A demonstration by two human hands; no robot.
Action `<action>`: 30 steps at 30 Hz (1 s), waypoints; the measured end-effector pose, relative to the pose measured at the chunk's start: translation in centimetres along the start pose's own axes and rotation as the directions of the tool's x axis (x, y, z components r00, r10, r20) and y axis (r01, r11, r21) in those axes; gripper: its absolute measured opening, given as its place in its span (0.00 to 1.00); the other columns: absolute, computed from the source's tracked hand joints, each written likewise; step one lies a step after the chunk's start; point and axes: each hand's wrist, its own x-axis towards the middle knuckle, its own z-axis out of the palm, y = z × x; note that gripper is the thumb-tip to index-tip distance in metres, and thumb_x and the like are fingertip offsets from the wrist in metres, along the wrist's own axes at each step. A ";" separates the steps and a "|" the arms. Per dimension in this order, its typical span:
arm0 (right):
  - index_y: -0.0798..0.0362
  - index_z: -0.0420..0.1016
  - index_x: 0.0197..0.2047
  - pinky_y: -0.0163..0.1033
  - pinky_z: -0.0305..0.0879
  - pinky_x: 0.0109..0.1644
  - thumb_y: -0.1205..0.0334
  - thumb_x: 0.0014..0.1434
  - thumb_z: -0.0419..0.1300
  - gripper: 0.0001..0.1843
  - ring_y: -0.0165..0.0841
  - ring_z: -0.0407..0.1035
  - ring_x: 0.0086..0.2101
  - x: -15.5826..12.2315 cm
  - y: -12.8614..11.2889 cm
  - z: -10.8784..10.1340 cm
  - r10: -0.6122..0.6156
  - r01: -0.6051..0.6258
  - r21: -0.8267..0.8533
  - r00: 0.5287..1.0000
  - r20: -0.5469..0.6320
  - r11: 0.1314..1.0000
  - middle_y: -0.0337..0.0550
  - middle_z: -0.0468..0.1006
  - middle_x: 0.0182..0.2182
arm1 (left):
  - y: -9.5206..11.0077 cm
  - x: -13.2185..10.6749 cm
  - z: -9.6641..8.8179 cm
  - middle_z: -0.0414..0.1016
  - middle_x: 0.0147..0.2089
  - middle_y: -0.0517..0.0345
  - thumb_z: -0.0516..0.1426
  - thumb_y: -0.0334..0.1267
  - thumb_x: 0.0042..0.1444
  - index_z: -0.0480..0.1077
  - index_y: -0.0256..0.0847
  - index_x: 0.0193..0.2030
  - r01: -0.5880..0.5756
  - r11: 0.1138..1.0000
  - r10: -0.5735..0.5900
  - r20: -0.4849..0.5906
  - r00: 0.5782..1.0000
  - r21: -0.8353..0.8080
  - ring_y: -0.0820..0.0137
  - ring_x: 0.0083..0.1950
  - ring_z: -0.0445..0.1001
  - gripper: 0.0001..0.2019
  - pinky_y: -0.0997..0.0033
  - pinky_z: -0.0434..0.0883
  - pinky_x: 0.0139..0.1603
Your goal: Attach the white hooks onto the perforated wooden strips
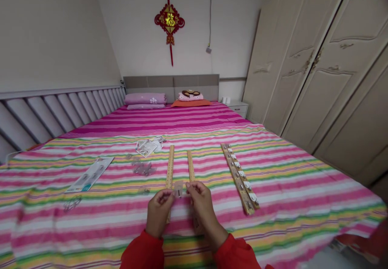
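Being pinched by the left hand and right hand fingers, a clear plastic piece is held over perforated wooden strips.

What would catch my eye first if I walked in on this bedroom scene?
The pink striped bedspread dominates the lower view. On it, a left hand and right hand meet over a small clear piece, near a wooden strip with white hooks. High on the far wall hangs a red knot ornament.
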 end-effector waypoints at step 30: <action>0.56 0.73 0.21 0.31 0.52 0.18 0.60 0.36 0.66 0.09 0.25 0.59 0.14 2.8 5.7 -7.1 0.160 -0.159 -0.090 0.987 -0.005 0.983 0.33 0.69 0.11 | -5.2 0.7 5.5 0.71 0.21 0.60 0.63 0.43 0.33 0.69 0.36 0.23 0.172 0.985 -0.172 0.178 0.969 0.018 0.72 0.25 0.69 0.13 0.71 0.67 0.29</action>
